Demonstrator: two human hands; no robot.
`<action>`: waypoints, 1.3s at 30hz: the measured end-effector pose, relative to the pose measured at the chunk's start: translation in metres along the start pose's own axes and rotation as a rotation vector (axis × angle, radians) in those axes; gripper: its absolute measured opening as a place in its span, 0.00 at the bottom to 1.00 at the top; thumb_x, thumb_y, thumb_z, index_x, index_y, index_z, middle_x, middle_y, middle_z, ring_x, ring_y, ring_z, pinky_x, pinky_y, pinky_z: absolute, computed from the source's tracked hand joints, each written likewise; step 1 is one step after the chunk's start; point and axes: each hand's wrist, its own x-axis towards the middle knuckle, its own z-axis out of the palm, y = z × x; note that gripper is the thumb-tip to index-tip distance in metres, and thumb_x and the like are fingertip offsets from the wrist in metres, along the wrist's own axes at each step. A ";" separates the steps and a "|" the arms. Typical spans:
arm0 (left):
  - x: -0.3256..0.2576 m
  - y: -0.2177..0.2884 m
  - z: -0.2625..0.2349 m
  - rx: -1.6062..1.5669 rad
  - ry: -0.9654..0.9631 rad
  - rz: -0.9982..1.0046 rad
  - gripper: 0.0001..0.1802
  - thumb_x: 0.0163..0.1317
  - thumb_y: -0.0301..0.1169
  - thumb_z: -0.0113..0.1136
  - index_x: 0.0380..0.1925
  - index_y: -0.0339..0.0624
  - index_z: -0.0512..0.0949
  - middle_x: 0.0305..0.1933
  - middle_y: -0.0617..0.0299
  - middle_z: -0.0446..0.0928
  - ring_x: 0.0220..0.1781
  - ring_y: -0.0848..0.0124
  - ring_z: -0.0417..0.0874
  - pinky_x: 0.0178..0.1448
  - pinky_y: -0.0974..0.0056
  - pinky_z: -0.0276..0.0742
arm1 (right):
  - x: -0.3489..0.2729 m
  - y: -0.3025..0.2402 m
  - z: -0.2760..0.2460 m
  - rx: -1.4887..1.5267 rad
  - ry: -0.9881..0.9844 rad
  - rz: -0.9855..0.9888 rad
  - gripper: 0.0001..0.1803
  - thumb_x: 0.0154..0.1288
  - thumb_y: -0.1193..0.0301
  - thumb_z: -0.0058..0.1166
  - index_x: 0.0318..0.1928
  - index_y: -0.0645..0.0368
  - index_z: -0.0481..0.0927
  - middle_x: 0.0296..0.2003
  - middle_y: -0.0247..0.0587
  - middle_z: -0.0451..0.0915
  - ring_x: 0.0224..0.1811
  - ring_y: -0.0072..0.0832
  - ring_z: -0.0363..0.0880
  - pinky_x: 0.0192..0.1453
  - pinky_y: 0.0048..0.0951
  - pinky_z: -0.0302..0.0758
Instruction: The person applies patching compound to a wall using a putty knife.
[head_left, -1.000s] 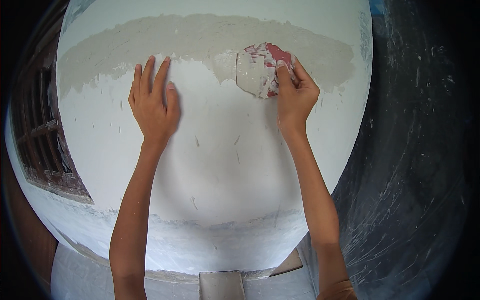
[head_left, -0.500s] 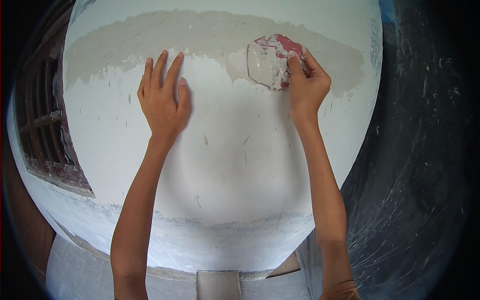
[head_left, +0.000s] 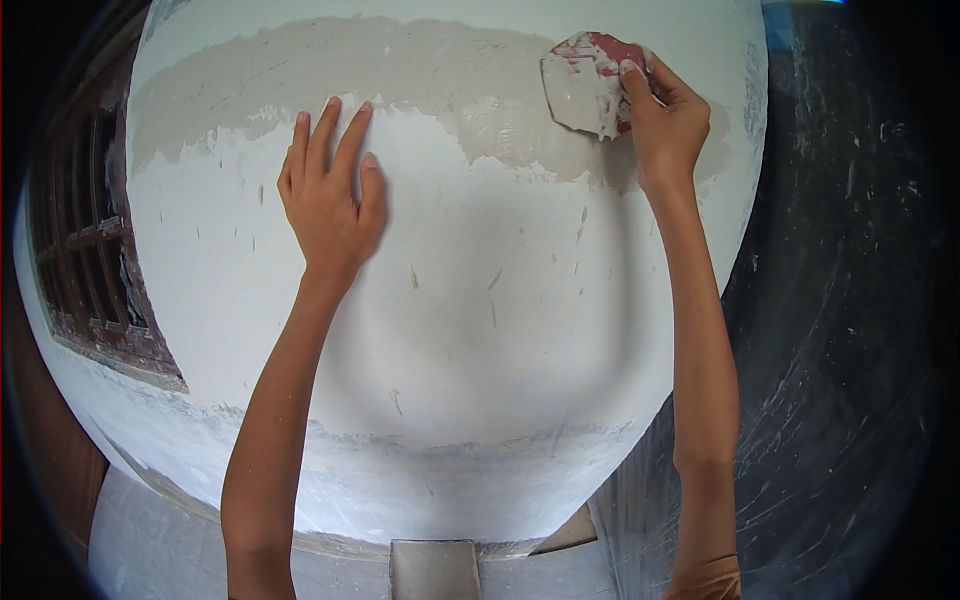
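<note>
A white wall (head_left: pixel 480 330) fills most of the frame, with a rough-edged beige band of filler (head_left: pixel 340 70) across its top. At upper right, the right hand (head_left: pixel 672 125) pinches a red, filler-smeared scraper (head_left: pixel 583 90) over that band. The left hand (head_left: pixel 335 205), upper left of centre, lies flat on the wall, fingers spread. A brown barred window (head_left: pixel 90 240) stands at far left, a dark, pale-streaked surface (head_left: pixel 840 330) at right; a grey floor (head_left: pixel 330 580) and rectangular slab (head_left: pixel 434 573) show at the bottom.
</note>
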 end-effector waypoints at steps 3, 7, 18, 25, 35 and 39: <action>-0.001 0.000 0.000 0.006 0.006 0.005 0.26 0.67 0.34 0.44 0.66 0.57 0.72 0.73 0.60 0.64 0.78 0.57 0.55 0.75 0.50 0.47 | 0.006 -0.011 -0.009 0.170 -0.048 0.050 0.21 0.65 0.70 0.62 0.57 0.67 0.79 0.42 0.46 0.85 0.38 0.20 0.82 0.44 0.22 0.79; 0.000 -0.002 0.000 0.017 0.035 0.003 0.25 0.64 0.35 0.48 0.62 0.57 0.76 0.71 0.60 0.68 0.77 0.56 0.59 0.75 0.50 0.51 | -0.002 -0.007 0.012 0.108 -0.391 -0.028 0.22 0.66 0.68 0.62 0.57 0.65 0.80 0.41 0.45 0.85 0.37 0.20 0.82 0.40 0.23 0.81; -0.001 -0.003 0.001 0.033 0.014 0.013 0.26 0.68 0.35 0.43 0.66 0.58 0.72 0.73 0.62 0.64 0.78 0.59 0.55 0.75 0.51 0.48 | 0.012 -0.003 0.003 0.062 -0.467 -0.071 0.21 0.62 0.67 0.62 0.55 0.61 0.82 0.39 0.43 0.87 0.24 0.19 0.77 0.34 0.24 0.78; -0.001 -0.002 0.001 0.027 0.019 0.012 0.25 0.69 0.35 0.43 0.65 0.59 0.72 0.73 0.62 0.65 0.78 0.59 0.55 0.75 0.50 0.48 | 0.030 -0.002 -0.009 -0.013 -0.308 -0.123 0.22 0.66 0.66 0.62 0.58 0.60 0.80 0.41 0.40 0.86 0.37 0.19 0.82 0.41 0.24 0.81; 0.000 -0.002 0.001 0.020 0.052 0.009 0.24 0.65 0.34 0.48 0.61 0.58 0.77 0.70 0.60 0.69 0.76 0.56 0.60 0.74 0.50 0.52 | 0.027 0.010 -0.016 -0.147 -0.398 -0.136 0.22 0.66 0.66 0.62 0.58 0.60 0.80 0.40 0.41 0.86 0.36 0.18 0.81 0.40 0.22 0.80; -0.001 -0.003 0.001 0.024 0.051 0.013 0.24 0.65 0.34 0.48 0.61 0.58 0.77 0.70 0.60 0.69 0.76 0.56 0.60 0.74 0.50 0.52 | 0.014 0.004 -0.011 0.003 -0.457 -0.137 0.22 0.66 0.66 0.63 0.57 0.61 0.80 0.41 0.40 0.86 0.35 0.18 0.80 0.38 0.21 0.79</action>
